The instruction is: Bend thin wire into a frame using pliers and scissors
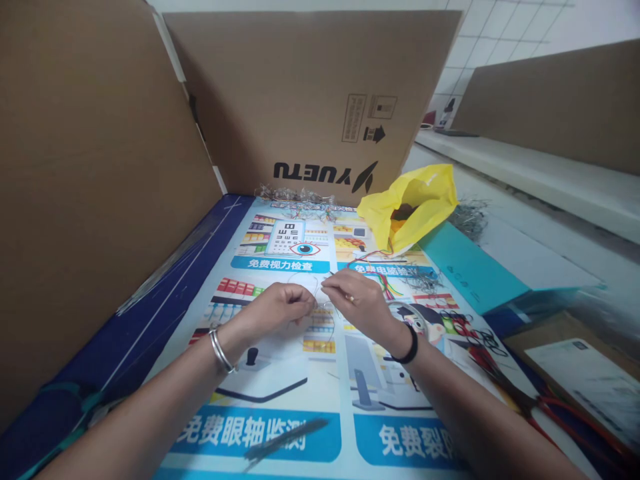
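Both hands are close together above the printed poster sheet (323, 393). My left hand (280, 308), with silver bangles at its wrist, has its thumb and forefinger pinched on a thin, pale wire (326, 305). Opposite it, my right hand (363, 303) pinches the same wire; a small dark tip shows above its fingers, and I cannot make out what that belongs to. A fine loop of wire curves up between the hands. Below them lies a bundle of dark thin wires (287, 440). Beyond the right hand are coloured cords (387, 285) and a tangle of silvery wire (423, 279).
Cardboard panels (310, 100) wall off the back and left. A yellow bag (425, 200) stands open at back right, beside a teal box (475, 267). Red-handled scissors (560, 413) lie at right. Wire tangles (300, 195) line the back; pale strips (160, 277) lie left.
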Tool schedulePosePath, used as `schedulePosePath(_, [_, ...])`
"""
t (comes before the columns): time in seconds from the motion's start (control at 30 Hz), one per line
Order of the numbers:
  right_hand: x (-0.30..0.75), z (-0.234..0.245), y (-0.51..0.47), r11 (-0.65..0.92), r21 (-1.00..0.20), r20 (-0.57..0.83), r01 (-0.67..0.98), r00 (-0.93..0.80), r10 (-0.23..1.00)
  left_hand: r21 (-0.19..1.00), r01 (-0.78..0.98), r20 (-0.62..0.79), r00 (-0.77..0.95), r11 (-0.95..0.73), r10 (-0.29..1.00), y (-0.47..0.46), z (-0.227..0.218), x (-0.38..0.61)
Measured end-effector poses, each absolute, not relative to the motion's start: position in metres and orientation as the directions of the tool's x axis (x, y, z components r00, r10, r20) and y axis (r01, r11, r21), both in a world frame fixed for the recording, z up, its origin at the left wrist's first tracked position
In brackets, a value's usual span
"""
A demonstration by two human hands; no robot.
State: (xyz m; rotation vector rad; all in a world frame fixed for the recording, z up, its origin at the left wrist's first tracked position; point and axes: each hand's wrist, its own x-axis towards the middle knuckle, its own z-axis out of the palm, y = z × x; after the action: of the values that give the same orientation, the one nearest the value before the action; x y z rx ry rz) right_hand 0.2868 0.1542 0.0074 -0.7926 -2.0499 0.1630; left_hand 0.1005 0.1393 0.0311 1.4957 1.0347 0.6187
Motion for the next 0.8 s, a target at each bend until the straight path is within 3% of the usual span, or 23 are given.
schedulePosePath(0.2, [0.290,0.013,0.158,0.728,-0.515,0.618,0.453,-0.393,0.681,0.959,0.278,-0.185,0.469,0.055,0.863,0.140,0.028,0.100])
schedulePosePath(0.33, [0.312,0.026,0.171,0.607,-0.537,0.516,0.586,-0.341,0.786,0.955,0.288,-0.187,0.419,0.065,0.888,0.141,0.030,0.097])
schedulePosePath(0.53, [0.340,0.035,0.171,0.410,-0.230,0.164,0.883,-0.380,0.911,0.937,0.350,-0.161,0.381,0.020,0.910,0.143,0.032,0.090])
schedulePosePath(0.7, [0.332,0.018,0.159,0.426,0.019,0.058,0.904,-0.426,0.903,0.915,0.403,-0.158,0.346,0.005,0.925,0.144,0.034,0.088])
schedulePosePath(0.8, [0.329,0.011,0.158,0.418,0.071,0.021,0.906,-0.421,0.907,0.908,0.420,-0.163,0.346,0.003,0.924,0.143,0.035,0.088])
